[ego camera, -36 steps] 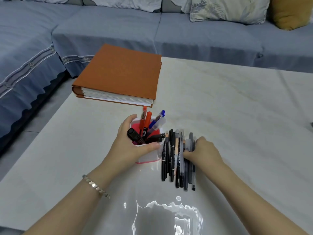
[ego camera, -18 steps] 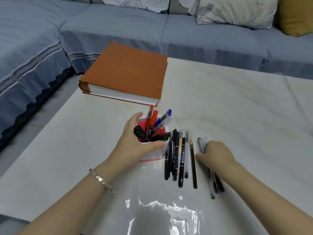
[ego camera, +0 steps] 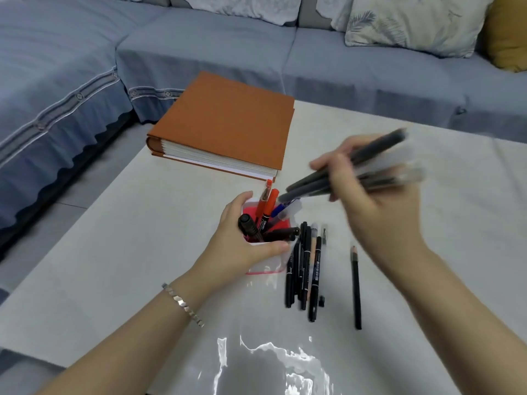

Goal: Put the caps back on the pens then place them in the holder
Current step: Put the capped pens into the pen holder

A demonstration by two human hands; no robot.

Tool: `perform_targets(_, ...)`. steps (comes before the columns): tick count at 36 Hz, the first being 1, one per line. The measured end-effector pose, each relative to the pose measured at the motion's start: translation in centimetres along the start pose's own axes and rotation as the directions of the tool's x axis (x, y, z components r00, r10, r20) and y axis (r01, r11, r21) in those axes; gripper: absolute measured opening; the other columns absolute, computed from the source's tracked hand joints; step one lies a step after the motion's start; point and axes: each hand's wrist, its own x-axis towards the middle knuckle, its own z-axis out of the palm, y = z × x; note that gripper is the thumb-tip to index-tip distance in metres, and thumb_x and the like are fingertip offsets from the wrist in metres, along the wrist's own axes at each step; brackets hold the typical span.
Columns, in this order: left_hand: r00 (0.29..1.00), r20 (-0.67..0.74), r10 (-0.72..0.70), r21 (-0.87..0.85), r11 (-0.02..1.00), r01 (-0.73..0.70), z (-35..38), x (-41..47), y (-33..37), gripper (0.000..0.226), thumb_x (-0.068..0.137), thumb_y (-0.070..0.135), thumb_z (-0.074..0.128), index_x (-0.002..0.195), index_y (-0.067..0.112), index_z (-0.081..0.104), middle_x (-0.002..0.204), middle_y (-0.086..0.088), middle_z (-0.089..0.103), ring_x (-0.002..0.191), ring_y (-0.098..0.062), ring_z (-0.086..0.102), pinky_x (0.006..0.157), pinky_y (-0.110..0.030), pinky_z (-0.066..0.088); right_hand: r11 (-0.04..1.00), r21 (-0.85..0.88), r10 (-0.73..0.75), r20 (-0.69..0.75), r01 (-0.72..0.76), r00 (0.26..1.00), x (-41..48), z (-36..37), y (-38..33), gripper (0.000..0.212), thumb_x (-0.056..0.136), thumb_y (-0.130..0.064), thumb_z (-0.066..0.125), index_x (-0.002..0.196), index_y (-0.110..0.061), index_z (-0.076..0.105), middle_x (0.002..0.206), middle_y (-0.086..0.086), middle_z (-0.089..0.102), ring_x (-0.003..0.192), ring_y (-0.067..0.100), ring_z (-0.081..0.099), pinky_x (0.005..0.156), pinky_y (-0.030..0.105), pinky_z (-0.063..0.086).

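My left hand [ego camera: 242,246] clamps the holder [ego camera: 268,263] steady. Right hand [ego camera: 368,195] grasps a pen bundle [ego camera: 336,178], tips angled at the holder's 1 o'clock for insertion. Remaining pens [ego camera: 305,266] on worktop [ego camera: 142,252] at 3 o'clock.

The holder [ego camera: 266,252] under my left hand [ego camera: 239,246] is clear with a pink-red base and inside. In it stand two orange-red pens [ego camera: 266,208], one blue-tipped pen [ego camera: 281,209] and black markers [ego camera: 251,228]. Just right of the holder lie black pens [ego camera: 306,266]. Behind the holder lies an orange-brown book [ego camera: 231,124] with white page edges. My right hand [ego camera: 376,201] grips dark grey pens [ego camera: 336,178].
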Motion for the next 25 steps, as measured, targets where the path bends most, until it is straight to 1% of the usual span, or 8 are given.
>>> perform_targets(4,1.000,0.001,0.014,-0.002,1.000,-0.014,0.0,-0.1,0.1,0.092,0.059,0.028,0.083,0.133,0.034,0.029,0.132,0.014,0.035,0.112,-0.001,0.042,0.082,0.000,0.035,0.925,-0.261,0.323,0.158,-0.276,0.933,-1.3,2.3,2.2,0.011,0.083,-0.023,0.060,0.078,-0.014,0.064,0.069,0.003,0.070,0.066,0.009,0.067,0.063,0.029,0.053)
perform_targets(6,0.999,0.015,0.033,-0.036,0.999,-0.033,0.0,0.0,0.0,0.089,0.053,0.033,0.085,0.126,0.038,0.034,0.131,0.011,0.042,0.111,-0.001,0.051,0.093,-0.014,0.043,0.904,-0.284,0.366,0.121,-0.321,0.923,-1.7,3.0,2.9,0.008,0.077,-0.019,0.063,0.084,-0.023,0.062,0.076,-0.002,0.070,0.072,0.006,0.066,0.070,0.026,0.054)
perform_targets(11,0.997,0.024,0.077,-0.073,0.994,-0.075,0.1,0.0,0.5,0.069,0.044,0.042,0.080,0.095,0.067,0.040,0.125,0.008,0.050,0.100,0.007,0.058,0.088,-0.017,0.047,0.955,-0.191,0.211,-0.092,-0.225,0.973,-2.1,3.8,3.3,0.073,0.073,-0.010,0.071,0.119,-0.047,0.029,0.097,-0.013,0.061,0.071,0.006,0.060,0.065,0.007,0.046)
perform_targets(13,0.997,0.015,0.072,-0.085,0.994,-0.071,0.1,0.1,0.3,0.070,0.044,0.042,0.081,0.096,0.066,0.042,0.126,0.005,0.052,0.106,0.001,0.059,0.095,-0.028,0.048,0.955,-0.229,0.169,-0.113,-0.191,0.979,-2.1,4.3,3.8,0.070,0.075,-0.012,0.071,0.121,-0.047,0.032,0.103,-0.011,0.060,0.077,0.005,0.058,0.072,0.007,0.045)
perform_targets(16,0.997,0.011,0.080,-0.106,0.991,-0.079,0.1,0.2,0.2,0.067,0.045,0.039,0.081,0.095,0.064,0.045,0.124,0.005,0.052,0.105,0.001,0.059,0.094,-0.029,0.048,0.947,-0.301,0.075,-0.137,-0.114,0.988,-2.1,5.3,4.6,0.033,0.080,-0.016,0.065,0.112,-0.022,0.058,0.096,-0.001,0.066,0.088,0.006,0.054,0.080,0.014,0.043)
perform_targets(18,0.997,0.024,0.079,-0.133,0.988,-0.075,0.2,0.4,0.2,0.066,0.049,0.034,0.083,0.102,0.054,0.050,0.124,-0.001,0.054,0.103,-0.005,0.063,0.093,-0.034,0.050,0.909,-0.411,0.033,-0.073,-0.060,0.997,-2.3,5.6,5.0,0.025,0.085,-0.024,0.052,0.103,-0.013,0.065,0.094,0.000,0.069,0.097,0.006,0.051,0.086,0.023,0.041)
perform_targets(21,0.997,0.039,0.066,-0.147,0.987,-0.060,0.2,0.5,0.0,0.065,0.053,0.031,0.081,0.109,0.042,0.051,0.123,-0.005,0.055,0.101,-0.007,0.064,0.090,-0.032,0.052,0.856,-0.513,0.124,0.098,-0.057,0.988,-2.9,5.4,4.6,0.048,0.087,-0.036,0.028,0.120,-0.016,0.056,0.121,-0.003,0.062,0.128,0.014,0.033,0.099,0.023,0.020)
perform_targets(25,0.995,0.026,0.097,-0.159,0.983,-0.092,0.2,0.3,-0.2,0.062,0.064,0.014,0.079,0.114,0.033,0.049,0.122,-0.003,0.054,0.093,0.004,0.064,0.072,-0.008,0.049,0.727,-0.681,0.228,0.356,0.085,0.907,-3.4,4.5,3.9,0.072,0.082,-0.056,0.011,0.146,-0.023,0.008,0.157,-0.008,0.008,0.142,0.014,-0.013,0.110,0.031,-0.007)
